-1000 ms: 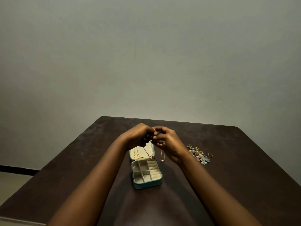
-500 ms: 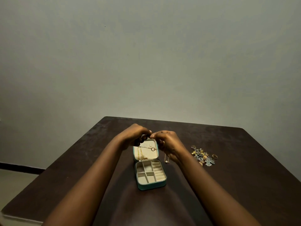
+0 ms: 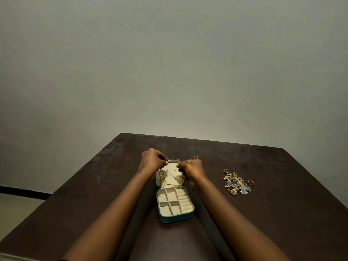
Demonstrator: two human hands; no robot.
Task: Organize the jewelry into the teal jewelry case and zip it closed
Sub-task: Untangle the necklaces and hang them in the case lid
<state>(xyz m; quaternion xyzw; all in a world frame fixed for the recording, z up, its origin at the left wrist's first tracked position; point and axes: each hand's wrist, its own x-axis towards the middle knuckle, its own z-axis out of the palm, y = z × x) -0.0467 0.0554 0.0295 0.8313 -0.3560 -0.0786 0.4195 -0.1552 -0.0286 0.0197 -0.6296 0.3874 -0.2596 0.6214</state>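
Left hand (image 3: 153,160) is pinching one end of a fine chain (image 3: 171,174) between thumb and forefinger, up at the lid's far left corner. Right hand (image 3: 192,169) is curling in at the far right corner. It seems to be pinching the other end, though the links are too thin there to be sure.

Between the pinches the chain is sagging across the cream lining of the lid (image 3: 174,160). Its ring pendant (image 3: 177,178) is lying low on the right. A beaded gold chain (image 3: 161,176) is hanging down the lid's left side.

The teal jewelry case (image 3: 176,218) is sitting open between my forearms, with its lid propped up at the far end. The tray (image 3: 165,210) is showing nothing in its compartments.

My read: I am hanging this necklace on the lid's holders.
- Hold both ends level and lightly taut.
- Seat the chain fully before letting go.
- Keep it off the beaded chain, since tangling is likely.
- Avoid leaning on the lid, because the case looks light enough to slide or tip.

Further out, a pile of earrings and rings (image 3: 237,183) is waiting on the dark table (image 3: 113,178), well to the right. A small gold piece (image 3: 195,157) is showing just beyond my right hand, and I cannot tell what it is.
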